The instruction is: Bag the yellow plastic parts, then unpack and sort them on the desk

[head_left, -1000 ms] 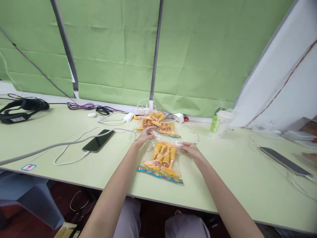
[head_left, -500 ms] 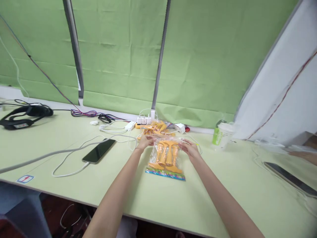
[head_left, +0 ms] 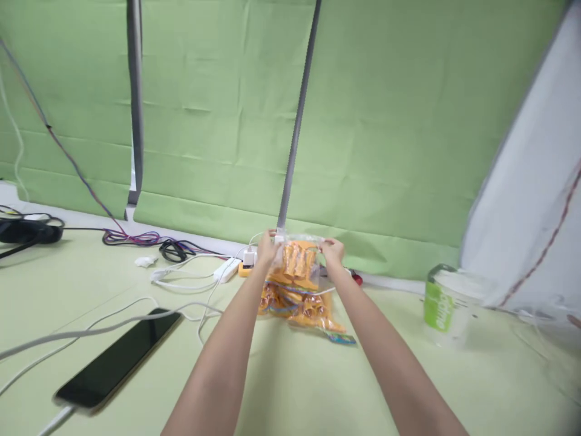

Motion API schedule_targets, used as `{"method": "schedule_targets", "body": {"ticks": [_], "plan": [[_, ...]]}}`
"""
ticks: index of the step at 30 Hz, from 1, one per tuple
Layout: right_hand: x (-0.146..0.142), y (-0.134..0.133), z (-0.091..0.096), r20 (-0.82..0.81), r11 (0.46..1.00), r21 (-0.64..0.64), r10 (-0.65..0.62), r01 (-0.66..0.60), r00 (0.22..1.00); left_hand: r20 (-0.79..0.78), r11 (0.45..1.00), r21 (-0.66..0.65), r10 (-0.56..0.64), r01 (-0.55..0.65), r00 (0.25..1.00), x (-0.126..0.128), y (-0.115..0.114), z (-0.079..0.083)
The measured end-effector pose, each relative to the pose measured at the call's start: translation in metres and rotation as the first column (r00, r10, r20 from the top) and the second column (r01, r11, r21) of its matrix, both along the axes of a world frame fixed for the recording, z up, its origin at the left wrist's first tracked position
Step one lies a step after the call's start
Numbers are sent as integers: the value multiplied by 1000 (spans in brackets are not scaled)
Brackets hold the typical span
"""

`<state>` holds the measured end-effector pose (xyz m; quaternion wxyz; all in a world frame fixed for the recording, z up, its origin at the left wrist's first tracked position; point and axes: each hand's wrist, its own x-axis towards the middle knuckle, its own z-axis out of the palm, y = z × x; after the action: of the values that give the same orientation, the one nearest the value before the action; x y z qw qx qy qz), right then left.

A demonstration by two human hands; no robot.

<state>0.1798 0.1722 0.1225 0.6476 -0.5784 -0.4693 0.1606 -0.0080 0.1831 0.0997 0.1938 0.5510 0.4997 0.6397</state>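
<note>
Both arms bare, stretched straight forward, forearms converging toward the bag [head_left: 297,265]. Left hand [head_left: 267,247] at the bag's top left corner, right hand [head_left: 333,250] at its top right corner. Hands roughly level, fingers curled into a pinch, wrists in line with forearms.

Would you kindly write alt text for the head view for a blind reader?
The left hand and right hand hold a clear plastic bag of orange toys upright by its top corners, above a second such bag lying on a pale green table. A black phone lies left, a green-labelled cup right.
</note>
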Motion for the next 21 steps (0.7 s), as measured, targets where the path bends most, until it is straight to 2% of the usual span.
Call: {"method": "schedule_targets", "body": {"ticks": [3, 6, 9, 11, 13, 15, 18, 21], "plan": [[0, 11, -33, 41, 989, -108, -101, 105, 994, -109, 999, 30, 44, -41, 993, 7, 5, -26], [3, 9, -56, 83, 974, -196, -97, 112, 992, -140, 993, 118, 39, -22, 989, 3, -19, -41], [3, -11, -57, 161, 977, -185, -76, 105, 984, -202, 980, 198, 2, 39, 979, -1, -62, -43], [-2, -46, -51, 220, 997, -48, -48, 60, 974, -226, 975, 217, -1, 52, 974, -1, -93, -47], [-11, -105, -46, 262, 985, 160, 23, -67, 965, -240, 974, 218, -5, 59, 971, 0, -122, -58], [-22, -187, -45, 318, 919, 318, 128, -233, 939, -281, 974, 206, -31, 92, 959, 0, -145, -76], [-37, -328, -49, 393, 795, 383, 321, -471, 862, -392, 977, 147, -83, 151, 916, -5, -172, -106], [-41, -447, -48, 354, 728, 288, 522, -622, 776, -472, 982, 64, -126, 176, 872, -14, -192, -125]]}}
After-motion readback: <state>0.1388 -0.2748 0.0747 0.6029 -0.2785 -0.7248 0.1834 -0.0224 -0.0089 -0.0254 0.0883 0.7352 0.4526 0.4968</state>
